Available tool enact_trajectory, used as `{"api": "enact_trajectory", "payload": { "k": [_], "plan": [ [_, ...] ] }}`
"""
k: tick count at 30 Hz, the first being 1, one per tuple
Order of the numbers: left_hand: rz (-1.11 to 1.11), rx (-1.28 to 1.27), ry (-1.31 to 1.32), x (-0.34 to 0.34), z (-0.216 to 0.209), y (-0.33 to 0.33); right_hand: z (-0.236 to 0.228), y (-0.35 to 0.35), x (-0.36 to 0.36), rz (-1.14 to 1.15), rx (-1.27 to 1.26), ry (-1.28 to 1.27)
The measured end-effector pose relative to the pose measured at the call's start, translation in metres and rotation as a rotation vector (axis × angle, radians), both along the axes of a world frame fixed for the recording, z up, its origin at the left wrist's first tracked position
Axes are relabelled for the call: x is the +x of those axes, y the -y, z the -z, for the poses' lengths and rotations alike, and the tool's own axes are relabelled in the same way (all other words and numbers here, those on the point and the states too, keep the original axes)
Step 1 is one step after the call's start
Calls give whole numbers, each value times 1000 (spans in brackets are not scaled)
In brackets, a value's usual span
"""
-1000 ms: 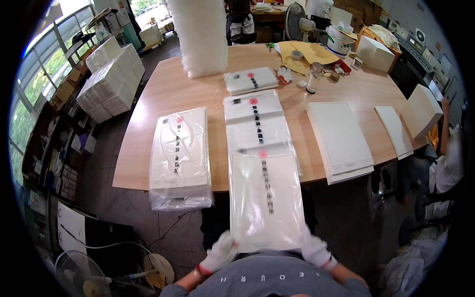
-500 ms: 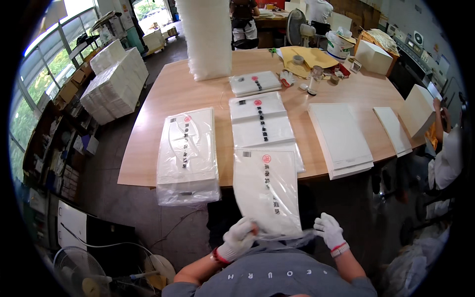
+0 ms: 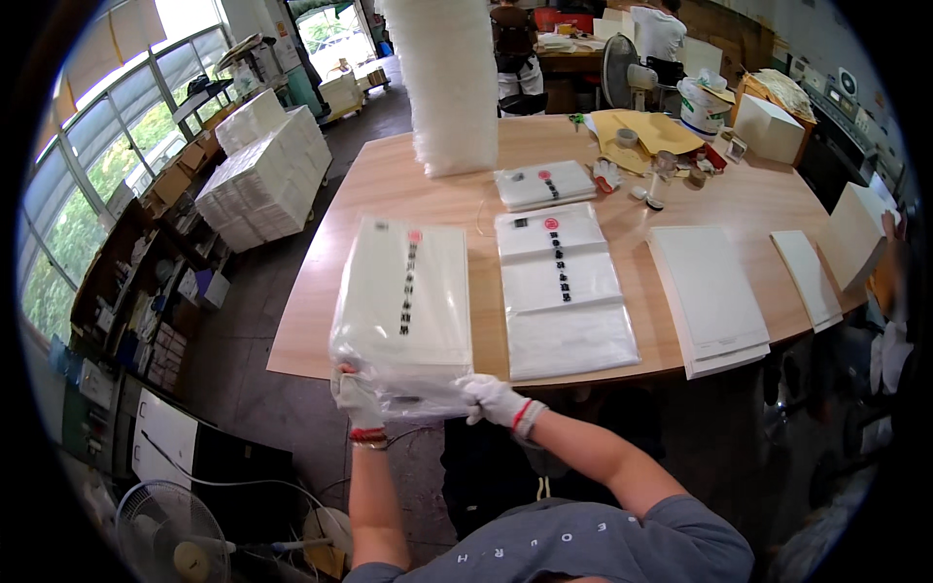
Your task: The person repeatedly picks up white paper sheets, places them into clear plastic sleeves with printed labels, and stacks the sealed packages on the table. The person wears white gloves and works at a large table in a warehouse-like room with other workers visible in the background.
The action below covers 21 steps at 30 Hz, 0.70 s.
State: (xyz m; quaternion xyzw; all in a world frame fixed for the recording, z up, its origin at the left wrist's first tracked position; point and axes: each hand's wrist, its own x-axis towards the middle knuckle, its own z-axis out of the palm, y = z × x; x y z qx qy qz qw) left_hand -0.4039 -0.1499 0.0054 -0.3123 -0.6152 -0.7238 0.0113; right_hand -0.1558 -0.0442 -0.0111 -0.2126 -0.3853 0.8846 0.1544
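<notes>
A clear plastic bag (image 3: 398,301) with pale paper inside and dark printing down its front lies at the left of the table, over the stack of filled bags there. My left hand (image 3: 357,396), in a white knit glove, is closed on its near left corner. At the near right corner, my right hand (image 3: 494,399), gloved alike, grips the bag's loose plastic edge. The filled bags beneath are mostly hidden by this one. Just to the right lies a pile of flat, unfilled printed bags (image 3: 564,335), apart from both hands.
White paper stacks (image 3: 708,291) lie at the right, with a thinner stack (image 3: 807,277) beyond. A tall column of white sheeting (image 3: 452,97) stands at the back. Behind are folded bags (image 3: 544,185), a jar (image 3: 661,175) and yellow envelopes (image 3: 646,131). A floor fan (image 3: 175,534) stands lower left.
The filled bag has moved from in front of my body leftward onto the left stack, both hands travelling with it. My right hand has come across from the right. The view has shifted slightly.
</notes>
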Motion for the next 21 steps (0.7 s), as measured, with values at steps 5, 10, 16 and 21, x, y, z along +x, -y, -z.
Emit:
{"api": "enact_trajectory", "payload": {
  "k": [5, 10, 16, 21],
  "plan": [
    [82, -303, 638, -39, 60, 23, 26, 19, -11, 222, 121, 267],
    [1, -380, 477, 12, 158, 74, 35, 42, 66, 78, -11, 241],
    [955, -592, -429, 212, 36, -46, 25, 35, 168, 205, 38, 548],
    [431, -520, -767, 284, 22, -183, 23, 25, 204, 350, 27, 561]
  ]
}}
